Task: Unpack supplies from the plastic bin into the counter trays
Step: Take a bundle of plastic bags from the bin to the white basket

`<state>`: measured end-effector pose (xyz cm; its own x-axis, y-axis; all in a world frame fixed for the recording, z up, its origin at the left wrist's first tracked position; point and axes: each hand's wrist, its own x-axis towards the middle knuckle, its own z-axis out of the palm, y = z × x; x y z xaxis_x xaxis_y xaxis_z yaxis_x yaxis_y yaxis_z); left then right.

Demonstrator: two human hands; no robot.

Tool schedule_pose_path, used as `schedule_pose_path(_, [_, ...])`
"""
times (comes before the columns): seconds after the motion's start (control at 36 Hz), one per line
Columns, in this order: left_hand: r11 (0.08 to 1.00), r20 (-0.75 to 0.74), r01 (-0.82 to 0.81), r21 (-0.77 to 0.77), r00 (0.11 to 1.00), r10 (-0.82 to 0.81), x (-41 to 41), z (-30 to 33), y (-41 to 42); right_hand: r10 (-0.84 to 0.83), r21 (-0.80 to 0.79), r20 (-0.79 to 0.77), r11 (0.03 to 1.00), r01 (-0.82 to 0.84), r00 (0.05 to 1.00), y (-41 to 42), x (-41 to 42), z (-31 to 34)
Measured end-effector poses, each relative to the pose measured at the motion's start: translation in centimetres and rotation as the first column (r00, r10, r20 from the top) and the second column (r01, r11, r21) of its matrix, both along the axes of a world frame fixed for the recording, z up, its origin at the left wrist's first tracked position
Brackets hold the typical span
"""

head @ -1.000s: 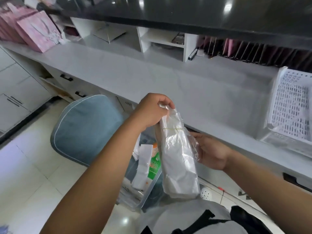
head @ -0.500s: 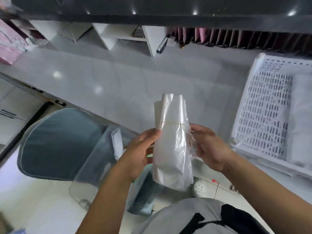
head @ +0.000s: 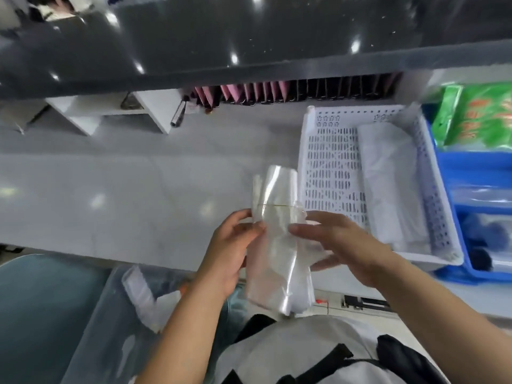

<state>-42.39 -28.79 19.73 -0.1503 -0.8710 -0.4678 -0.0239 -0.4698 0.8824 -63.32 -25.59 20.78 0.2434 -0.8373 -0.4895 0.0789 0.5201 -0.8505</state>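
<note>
While a thin rubber band [head: 277, 205] cinches it near the upper end, the bundle of clear plastic bags [head: 278, 245] stands roughly upright in the air over the front edge of the grey counter [head: 124, 195], held between both hands. Its left side is pinched between the thumb and curled fingers of the left hand [head: 231, 248], and the right hand [head: 340, 242] holds its right side, fingers fairly straight along the plastic with the thumb hidden behind, so how tightly it clasps cannot be told. Just to the right of the bundle sits the white perforated tray [head: 329, 173], with a folded stack of white bags [head: 388, 184] lying along its right half. Beyond that tray is a blue tray [head: 471, 162] with a green packet [head: 479, 115] at its far end. Below the left forearm the clear plastic bin [head: 110, 314] sits beside a blue-grey chair [head: 41, 300], with white packets [head: 141, 292] inside it
</note>
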Motion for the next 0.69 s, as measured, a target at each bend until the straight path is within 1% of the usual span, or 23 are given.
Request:
schedule_pose_path(0.03, [1.000, 0.001, 0.014, -0.022, 1.000, -0.014, -0.8, 0.0, -0.2, -0.026, -0.013, -0.017, 1.000, 0.026, 1.000, 0.5, -0.3, 0.2])
schedule_pose_path(0.08, [0.995, -0.004, 0.077, -0.059, 0.997, -0.077, -2.3, 0.4, -0.7, -0.129, -0.034, -0.041, 0.991, 0.128, 0.991, 1.3, -0.8, 0.3])
schedule_pose_path(0.14, [0.979, -0.008, 0.186, -0.085, 0.982, -0.187, -3.4, 1.1, -1.4, -0.261, -0.071, -0.061, 0.964, 0.256, 0.964, 2.0, -1.6, 0.8])
schedule_pose_path(0.19, [0.948, -0.047, 0.299, -0.108, 0.951, -0.306, -3.7, 1.8, -2.1, -0.352, -0.091, -0.016, 0.933, 0.349, 0.936, 2.6, -2.6, 1.1])
schedule_pose_path(0.28, [0.871, -0.142, 0.477, -0.121, 0.860, -0.491, -3.5, 2.7, -3.2, -0.411, -0.126, 0.089, 0.899, 0.420, 0.907, 3.6, -3.8, 1.4])
schedule_pose_path(0.36, [0.773, -0.211, 0.625, -0.114, 0.745, -0.633, -3.6, 3.4, -4.0, -0.462, -0.136, 0.109, 0.870, 0.474, 0.880, 4.3, -4.2, 1.8])
schedule_pose_path(0.5, [0.680, -0.222, 0.720, -0.140, 0.647, -0.730, -4.4, 3.9, -4.9, -0.529, -0.129, 0.076, 0.835, 0.534, 0.845, 4.8, -4.0, 2.5])
schedule_pose_path(0.61, [0.627, -0.249, 0.762, -0.161, 0.584, -0.773, -4.7, 3.9, -5.4, -0.588, -0.104, 0.094, 0.797, 0.595, 0.804, 5.5, -3.5, 3.4])
schedule_pose_path(0.69, [0.573, -0.266, 0.800, -0.179, 0.521, -0.811, -5.0, 4.0, -5.6, -0.636, -0.107, 0.078, 0.761, 0.640, 0.768, 6.1, -3.0, 3.9])
